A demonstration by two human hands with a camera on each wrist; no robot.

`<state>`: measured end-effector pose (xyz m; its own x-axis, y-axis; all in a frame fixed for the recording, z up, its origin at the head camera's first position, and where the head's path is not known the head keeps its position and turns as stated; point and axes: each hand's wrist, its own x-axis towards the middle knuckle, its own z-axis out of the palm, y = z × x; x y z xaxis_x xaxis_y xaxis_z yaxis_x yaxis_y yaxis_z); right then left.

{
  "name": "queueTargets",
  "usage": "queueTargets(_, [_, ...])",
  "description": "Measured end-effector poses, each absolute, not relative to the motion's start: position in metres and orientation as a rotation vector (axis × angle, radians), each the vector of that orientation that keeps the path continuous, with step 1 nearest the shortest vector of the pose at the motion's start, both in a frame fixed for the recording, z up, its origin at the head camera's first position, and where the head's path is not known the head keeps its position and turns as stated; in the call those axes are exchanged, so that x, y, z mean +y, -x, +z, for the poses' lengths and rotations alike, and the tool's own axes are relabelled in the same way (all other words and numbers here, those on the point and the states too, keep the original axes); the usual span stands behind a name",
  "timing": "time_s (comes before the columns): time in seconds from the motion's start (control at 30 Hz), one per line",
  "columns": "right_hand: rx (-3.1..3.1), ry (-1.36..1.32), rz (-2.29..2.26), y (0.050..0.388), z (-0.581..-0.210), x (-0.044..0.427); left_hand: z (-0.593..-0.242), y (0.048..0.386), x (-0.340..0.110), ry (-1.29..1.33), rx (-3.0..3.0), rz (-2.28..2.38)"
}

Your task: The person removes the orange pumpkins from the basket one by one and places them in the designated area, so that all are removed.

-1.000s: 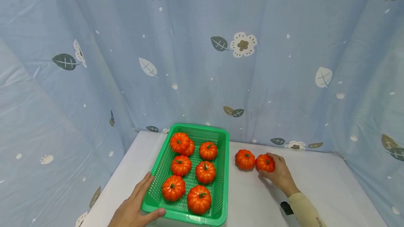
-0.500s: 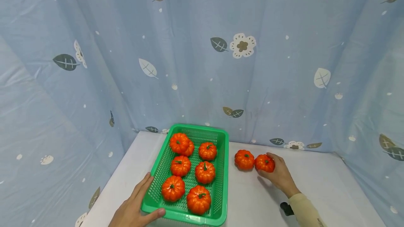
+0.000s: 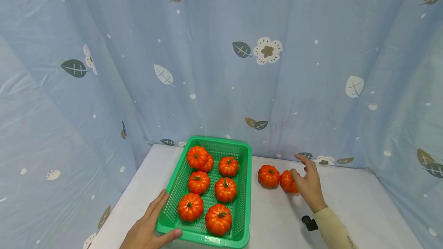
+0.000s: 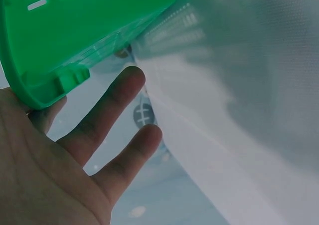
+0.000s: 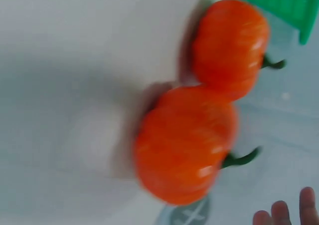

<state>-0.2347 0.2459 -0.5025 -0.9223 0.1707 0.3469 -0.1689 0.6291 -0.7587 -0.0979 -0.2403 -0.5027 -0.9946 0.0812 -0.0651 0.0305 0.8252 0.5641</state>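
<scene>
My left hand (image 3: 147, 224) lies with its fingers spread at the near left corner of a green plastic basket (image 3: 250, 187), touching the rim; in the left wrist view the basket wall (image 4: 89, 25) rises beside the fingers. Two orange toy pumpkins stand side by side on the table to the right: one on the left (image 3: 268, 176) and one on the right (image 3: 288, 183). Above the right-hand pumpkin hovers my right hand (image 3: 309, 183), thumb and forefinger apart, holding nothing. In the right wrist view this pumpkin (image 5: 184, 145) sits away from the fingertips (image 5: 280, 212).
Several more orange pumpkins, such as one at the near right (image 3: 219, 220), lie inside the basket. A white table (image 3: 277, 218) carries everything, with a blue patterned curtain (image 3: 207, 68) behind it. A black device (image 3: 309, 223) is at my right wrist.
My right hand has let go of the right-hand pumpkin and lifted off it, its thumb and forefinger parting. The left hand and basket keep their places.
</scene>
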Motion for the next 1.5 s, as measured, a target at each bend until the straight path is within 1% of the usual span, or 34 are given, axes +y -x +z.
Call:
queueTargets(0.1, [-2.399, -0.052, 1.239, 0.238, -0.492, 0.235, -0.503, 0.097, -0.24, -0.091, 2.921, 0.901])
queueTargets(0.33, [-2.38, -0.296, 1.271, 0.247, -0.47, 0.207, -0.504, 0.097, -0.24, -0.102, 2.929, 0.903])
queueTargets(0.57, [-2.445, -0.555, 1.185, 0.26, -0.446, 0.183, -0.506, 0.098, -0.239, -0.107, 2.94, 0.894])
queueTargets(0.73, [-2.485, -0.683, 1.071, 0.275, -0.431, 0.171, -0.506, 0.097, -0.237, -0.098, 2.932, 0.902])
queueTargets(0.9, [-2.584, -0.832, 0.918, 0.285, -0.424, 0.153, -0.506, 0.097, -0.239, -0.108, 2.936, 0.909])
queueTargets(1.17, [-2.6, -1.096, 0.742, 0.292, -0.412, 0.107, -0.507, 0.096, -0.24, -0.118, 2.953, 0.908])
queueTargets(1.3, [-2.588, -1.152, 0.713, 0.295, -0.41, 0.087, -0.507, 0.096, -0.238, -0.115, 2.952, 0.901])
queueTargets(1.5, [-2.538, -1.18, 0.788, 0.3, -0.42, 0.058, -0.507, 0.097, -0.24, -0.109, 2.94, 0.916])
